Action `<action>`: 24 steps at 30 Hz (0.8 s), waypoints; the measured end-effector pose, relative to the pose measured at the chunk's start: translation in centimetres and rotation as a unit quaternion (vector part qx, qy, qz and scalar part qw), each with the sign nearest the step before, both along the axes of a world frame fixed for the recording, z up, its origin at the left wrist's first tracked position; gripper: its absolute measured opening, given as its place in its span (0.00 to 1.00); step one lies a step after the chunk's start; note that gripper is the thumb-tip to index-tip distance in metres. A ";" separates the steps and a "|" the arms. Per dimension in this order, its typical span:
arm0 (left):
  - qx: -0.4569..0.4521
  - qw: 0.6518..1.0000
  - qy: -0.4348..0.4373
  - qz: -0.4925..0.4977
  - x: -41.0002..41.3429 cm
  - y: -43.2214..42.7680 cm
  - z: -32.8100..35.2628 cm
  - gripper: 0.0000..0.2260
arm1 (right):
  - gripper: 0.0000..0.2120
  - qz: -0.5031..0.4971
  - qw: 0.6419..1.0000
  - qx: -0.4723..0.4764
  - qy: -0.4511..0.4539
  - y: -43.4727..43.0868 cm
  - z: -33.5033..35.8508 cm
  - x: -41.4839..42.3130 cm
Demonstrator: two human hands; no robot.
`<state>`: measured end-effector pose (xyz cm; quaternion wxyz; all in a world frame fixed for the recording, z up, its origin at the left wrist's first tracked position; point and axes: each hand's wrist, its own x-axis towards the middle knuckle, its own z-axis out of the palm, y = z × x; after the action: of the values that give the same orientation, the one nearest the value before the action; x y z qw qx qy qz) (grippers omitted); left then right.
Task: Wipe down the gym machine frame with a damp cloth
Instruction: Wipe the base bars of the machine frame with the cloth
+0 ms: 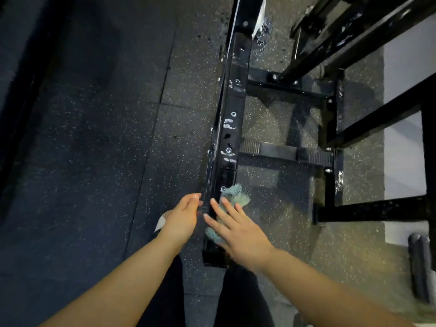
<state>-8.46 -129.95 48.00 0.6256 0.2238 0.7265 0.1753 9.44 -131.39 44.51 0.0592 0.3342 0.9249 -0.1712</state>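
Your right hand (236, 230) is pressing the cloth (236, 194) flat onto the near end of the frame beam (233, 105), fingers spread. Your left hand (182, 217) is touching the beam's left edge, fingers relaxed, gripping nothing. The beam is lying on the floor (94, 161).

Frame (232, 128): black painted metal, glossy, wet-streaked under my cloth (234, 197). Cloth: pale teal, fuzzy fabric. Floor (118, 149): dark rubber, matt, speckled, grainy.
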 end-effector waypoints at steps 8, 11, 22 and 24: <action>0.040 0.971 -0.017 0.233 5.0 -3.7 1.9 0.13 | 0.25 -0.061 0.998 0.034 -0.004 8.7 0.4 -1.5; 0.040 0.960 -0.001 0.276 4.8 -4.8 1.8 0.11 | 0.23 0.090 0.995 0.023 0.020 2.5 0.8 -0.7; 0.031 0.967 0.011 0.253 3.6 -3.8 1.4 0.12 | 0.24 0.039 0.996 0.069 -0.049 9.9 0.9 -3.6; 0.039 0.963 0.033 0.265 3.2 -3.5 1.5 0.12 | 0.23 0.114 0.993 0.033 -0.024 6.0 1.1 -2.7</action>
<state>-5.25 -133.46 49.48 0.5234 0.0531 0.7724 0.3559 6.78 -125.34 45.57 0.0896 0.2323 0.9604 -0.1248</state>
